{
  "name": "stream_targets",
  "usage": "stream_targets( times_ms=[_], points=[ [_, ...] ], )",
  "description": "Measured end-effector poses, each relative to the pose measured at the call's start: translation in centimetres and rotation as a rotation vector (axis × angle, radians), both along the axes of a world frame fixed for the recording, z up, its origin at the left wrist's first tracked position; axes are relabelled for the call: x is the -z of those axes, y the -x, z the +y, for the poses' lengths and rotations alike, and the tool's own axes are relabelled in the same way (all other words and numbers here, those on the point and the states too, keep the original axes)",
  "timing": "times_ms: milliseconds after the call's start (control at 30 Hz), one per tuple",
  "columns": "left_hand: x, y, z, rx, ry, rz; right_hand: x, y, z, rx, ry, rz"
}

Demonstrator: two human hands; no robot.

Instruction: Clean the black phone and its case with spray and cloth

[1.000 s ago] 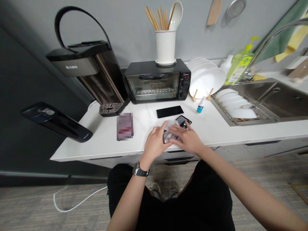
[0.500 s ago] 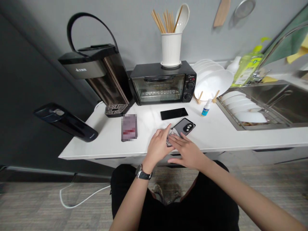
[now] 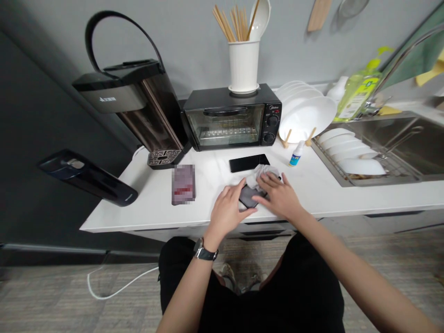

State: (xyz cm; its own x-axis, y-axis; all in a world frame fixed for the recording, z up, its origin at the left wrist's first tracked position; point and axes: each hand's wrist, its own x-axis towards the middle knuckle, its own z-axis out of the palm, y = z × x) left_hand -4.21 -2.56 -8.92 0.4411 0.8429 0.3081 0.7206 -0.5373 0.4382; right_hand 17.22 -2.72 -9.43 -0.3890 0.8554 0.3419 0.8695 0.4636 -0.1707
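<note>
Phone case (image 3: 249,197) before the toaster oven (image 3: 231,118), long axis slanting away rightward: near end pinched by left hand (image 3: 227,212), far end under cloth (image 3: 264,172) pressed by flat right hand (image 3: 281,198).

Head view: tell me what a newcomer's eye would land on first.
The two hands at the front edge of the white countertop draw the eye first. The left hand grips a dark phone case, and the right hand presses a white cloth onto it. Just behind them a black phone lies flat in front of the black toaster oven, which carries a white utensil holder of chopsticks.
</note>
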Motion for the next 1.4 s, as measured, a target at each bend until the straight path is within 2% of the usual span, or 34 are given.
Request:
stream_targets(
  times_ms=[100,133,233,267,400,433,533,567,667,700,833,867,967,1000,1100,1133,1167,1267,1300,1333,1400],
  points=[
    [-0.1,0.0,0.0,0.017,0.005,-0.002,0.2,0.6,-0.5,-0.251,0.057,-0.003],
    [-0.2,0.0,0.0,0.016,0.007,-0.008,0.2,0.7,-0.6,-0.251,0.065,0.007],
    [-0.1,-0.1,0.1,0.006,0.004,-0.019,0.1,0.6,-0.6,-0.033,0.017,0.031],
    [0.0,-0.1,0.2,0.007,0.001,-0.016,0.1,0.6,-0.6,-0.013,0.001,0.029],
    [0.2,0.0,0.3,0.023,0.014,-0.01,0.0,0.6,-0.3,-0.255,0.043,0.02],
    [0.2,0.0,0.3,0.019,0.016,-0.011,0.0,0.5,-0.1,-0.227,0.045,0.032],
    [0.1,0.1,0.3,0.003,0.008,-0.02,0.0,0.5,0.2,0.028,-0.007,0.06],
    [0.1,0.1,0.3,0.007,0.006,-0.022,0.1,0.5,0.2,0.03,-0.019,0.059],
    [0.1,0.1,0.3,0.017,0.013,-0.013,0.2,0.7,-0.1,-0.226,0.034,0.034],
    [0.1,0.1,0.3,0.011,0.014,-0.011,0.2,0.7,-0.2,-0.26,0.054,0.036],
    [0.1,0.0,0.3,-0.01,0.001,-0.018,0.1,0.2,0.0,0.033,0.014,0.06],
    [0.0,0.0,0.3,-0.005,-0.002,-0.015,0.1,0.2,-0.1,0.024,0.01,0.059],
    [0.0,0.0,0.3,0.006,-0.001,0.006,0.0,0.2,-0.3,-0.213,0.058,0.046],
    [0.0,-0.1,0.3,0.005,-0.003,0.009,0.0,0.2,-0.3,-0.214,0.062,0.05],
    [0.0,-0.1,0.3,-0.004,-0.011,-0.009,-0.2,0.1,-0.2,0.025,0.011,0.071],
    [0.0,-0.1,0.3,-0.003,-0.01,-0.012,-0.2,0.3,-0.4,0.05,-0.003,0.075],
    [0.0,-0.1,0.3,-0.002,-0.007,-0.011,-0.3,0.4,-0.7,0.007,-0.001,0.079],
    [0.0,-0.1,0.2,-0.008,0.003,0.005,-0.3,0.6,-1.8,-0.262,0.062,0.088],
    [0.0,-0.1,0.1,-0.014,0.001,0.003,-0.3,0.2,-1.9,-0.282,0.074,0.088],
    [0.0,-0.1,0.1,-0.021,-0.003,-0.004,-0.4,-0.3,-1.7,-0.24,0.068,0.085],
    [-0.1,-0.2,0.2,-0.023,-0.015,-0.016,-0.3,-1.6,-1.0,-0.065,0.018,0.061]
  ],
)
